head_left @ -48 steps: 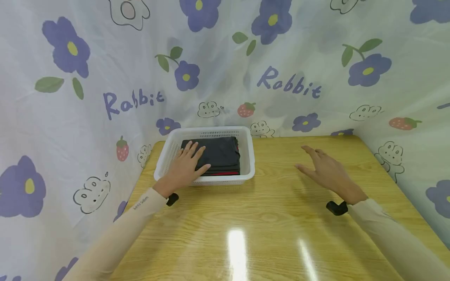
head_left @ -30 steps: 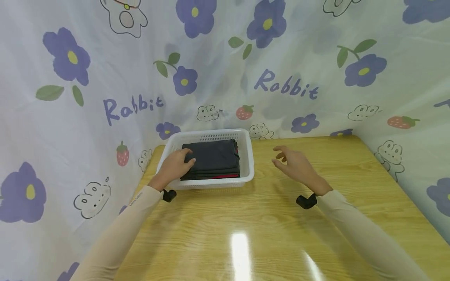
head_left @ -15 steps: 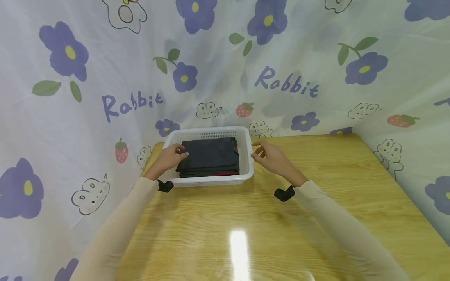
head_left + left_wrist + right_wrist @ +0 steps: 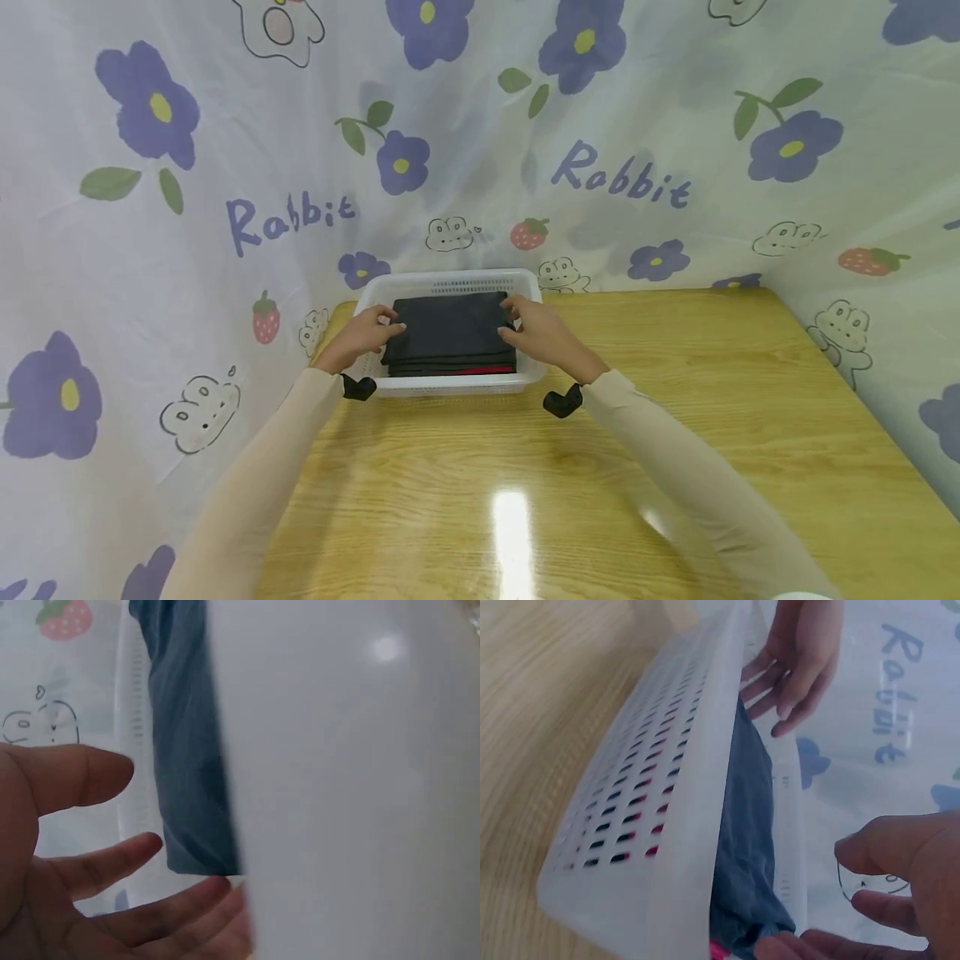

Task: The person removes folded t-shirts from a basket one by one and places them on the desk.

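Note:
A stack of folded dark cloth (image 4: 453, 327) lies in a white plastic basket (image 4: 450, 385) with slotted walls. A red layer (image 4: 487, 370) shows low at the stack's front right. My left hand (image 4: 363, 335) is at the cloth's left end, inside the basket; its thumb and fingers stand apart in the left wrist view, fingertips beside the cloth's end (image 4: 196, 847). At the opposite end is my right hand (image 4: 542, 332), thumb raised away from the fingers. In the right wrist view its lower fingertips are at the cloth's corner (image 4: 754, 930); whether they touch is unclear.
The basket stands at the back left of a wooden table (image 4: 675, 358), close to a white curtain (image 4: 480, 125) printed with flowers and rabbits. Black wrist mounts (image 4: 562, 402) sit under both wrists. A small white rounded edge (image 4: 802, 596) shows at the bottom right.
My left hand has drawn back from the top of the cloth to its left end. The right hand has come left from over the table to the cloth's right end.

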A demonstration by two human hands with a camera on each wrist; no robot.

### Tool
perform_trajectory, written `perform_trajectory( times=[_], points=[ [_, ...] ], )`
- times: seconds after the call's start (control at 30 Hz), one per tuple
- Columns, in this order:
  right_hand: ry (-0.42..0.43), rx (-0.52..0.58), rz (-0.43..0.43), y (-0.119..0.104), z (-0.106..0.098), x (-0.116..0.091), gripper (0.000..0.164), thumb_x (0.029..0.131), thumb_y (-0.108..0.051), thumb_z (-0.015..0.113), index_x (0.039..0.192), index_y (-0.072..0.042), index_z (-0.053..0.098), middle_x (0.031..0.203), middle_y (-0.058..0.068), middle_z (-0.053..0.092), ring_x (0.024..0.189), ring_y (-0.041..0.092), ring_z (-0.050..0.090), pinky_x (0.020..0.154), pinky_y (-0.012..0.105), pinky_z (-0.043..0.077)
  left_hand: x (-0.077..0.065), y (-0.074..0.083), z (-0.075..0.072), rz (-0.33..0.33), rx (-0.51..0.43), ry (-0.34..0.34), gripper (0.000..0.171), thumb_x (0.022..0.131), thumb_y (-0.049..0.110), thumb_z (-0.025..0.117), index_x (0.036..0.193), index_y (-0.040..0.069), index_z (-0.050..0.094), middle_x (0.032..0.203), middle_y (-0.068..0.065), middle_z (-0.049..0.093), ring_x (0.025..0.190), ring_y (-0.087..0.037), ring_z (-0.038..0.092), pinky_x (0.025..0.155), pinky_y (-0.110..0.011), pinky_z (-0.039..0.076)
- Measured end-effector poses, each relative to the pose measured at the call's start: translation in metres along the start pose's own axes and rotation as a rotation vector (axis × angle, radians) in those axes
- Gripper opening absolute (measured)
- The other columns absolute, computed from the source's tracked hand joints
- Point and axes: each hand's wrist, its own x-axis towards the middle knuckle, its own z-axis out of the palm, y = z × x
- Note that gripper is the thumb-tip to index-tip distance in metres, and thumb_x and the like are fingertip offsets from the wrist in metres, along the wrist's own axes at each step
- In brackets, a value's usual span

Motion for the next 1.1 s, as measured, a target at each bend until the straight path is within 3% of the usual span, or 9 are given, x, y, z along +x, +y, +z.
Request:
perform_trajectory(
  times=[0.13, 0.27, 0.47, 0.57, 0.77, 0.93, 1.1],
  points=[
    [-0.056, 0.009, 0.053, -0.007, 0.007, 0.009, 0.056, 0.103, -0.030, 0.065, 0.150, -0.005, 0.047, 0.135, 0.019, 0.059, 0.114, 0.031, 0.061, 0.092, 0.046, 0.052, 0.002, 0.001, 0.000, -0.035, -0.006, -0.051, 0.062, 0.108, 0.032, 0.053, 0.157, 0.002, 0.031, 0.159, -0.027, 0.031, 0.130, -0.047, 0.049, 0.102, -0.057, 0.048],
    [-0.107, 0.034, 0.124, -0.010, 0.016, 0.016, 0.062, 0.102, -0.029, 0.066, 0.153, -0.005, 0.041, 0.150, 0.022, 0.045, 0.132, 0.036, 0.050, 0.105, 0.050, 0.046, 0.002, -0.001, -0.001, -0.046, -0.056, -0.093, 0.062, 0.109, 0.031, 0.052, 0.158, 0.002, 0.028, 0.161, -0.028, 0.026, 0.133, -0.053, 0.044, 0.103, -0.059, 0.046],
    [-0.157, 0.049, 0.178, -0.010, 0.025, 0.019, 0.069, 0.102, -0.028, 0.066, 0.157, -0.003, 0.032, 0.153, 0.028, 0.038, 0.136, 0.041, 0.047, 0.107, 0.052, 0.044, 0.006, -0.005, -0.006, -0.063, -0.112, -0.124, 0.062, 0.109, 0.031, 0.050, 0.159, 0.003, 0.026, 0.158, -0.032, 0.028, 0.135, -0.055, 0.042, 0.104, -0.059, 0.046],
    [-0.162, 0.081, 0.193, -0.009, 0.028, 0.022, 0.072, 0.102, -0.029, 0.066, 0.158, -0.004, 0.029, 0.148, 0.028, 0.045, 0.130, 0.040, 0.053, 0.104, 0.052, 0.046, 0.009, -0.006, -0.008, -0.084, -0.143, -0.134, 0.062, 0.109, 0.031, 0.050, 0.159, 0.004, 0.026, 0.156, -0.033, 0.030, 0.136, -0.055, 0.041, 0.105, -0.058, 0.046],
    [-0.122, 0.261, 0.240, -0.004, 0.035, 0.030, 0.071, 0.102, -0.025, 0.066, 0.158, -0.005, 0.028, 0.144, 0.023, 0.053, 0.123, 0.036, 0.060, 0.100, 0.049, 0.049, 0.013, -0.005, -0.010, -0.124, -0.206, -0.141, 0.063, 0.109, 0.032, 0.051, 0.160, 0.007, 0.026, 0.162, -0.031, 0.023, 0.142, -0.057, 0.031, 0.109, -0.060, 0.041],
    [-0.047, 0.351, 0.273, 0.001, 0.038, 0.034, 0.062, 0.101, -0.022, 0.065, 0.154, -0.007, 0.035, 0.150, 0.022, 0.048, 0.130, 0.038, 0.054, 0.102, 0.049, 0.048, 0.013, -0.004, -0.010, -0.124, -0.251, -0.133, 0.062, 0.108, 0.030, 0.053, 0.159, 0.004, 0.028, 0.167, -0.026, 0.009, 0.150, -0.051, 0.018, 0.114, -0.060, 0.034],
    [-0.004, 0.421, 0.286, 0.003, 0.040, 0.038, 0.056, 0.101, -0.019, 0.065, 0.151, -0.011, 0.041, 0.152, 0.020, 0.046, 0.136, 0.036, 0.048, 0.105, 0.049, 0.045, 0.011, 0.001, -0.008, -0.148, -0.254, -0.142, 0.062, 0.109, 0.031, 0.053, 0.158, 0.003, 0.027, 0.167, -0.025, 0.009, 0.151, -0.050, 0.016, 0.113, -0.061, 0.034]
  ],
)
